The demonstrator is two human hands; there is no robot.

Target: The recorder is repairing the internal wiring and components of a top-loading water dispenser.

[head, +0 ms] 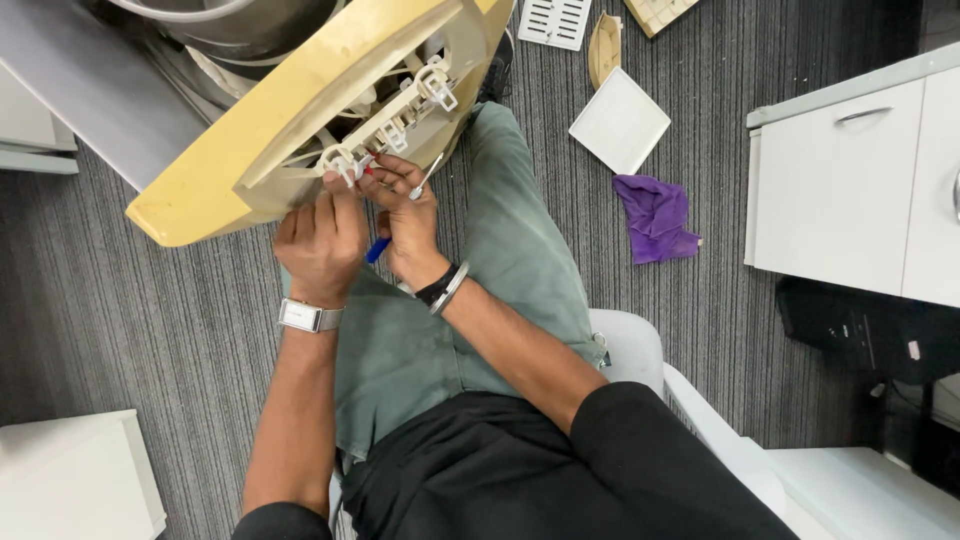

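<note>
Under the yellowed plastic panel my left hand pinches a white clip, right hand is clamped on a screwdriver just beside it. Purple cloth lies well off right.

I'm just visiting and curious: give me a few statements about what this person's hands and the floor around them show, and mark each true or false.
1. Both hands work at the underside of a yellowed plastic housing. True.
2. The left hand wears a silver wristwatch. True.
3. The right hand is empty. False: it holds a slim tool with a blue and red handle, a screwdriver by the look of it.
4. A purple cloth lies on the striped carpet. True.
5. The white square panel rests on the person's lap. False: it lies on the carpet above the cloth.
</note>
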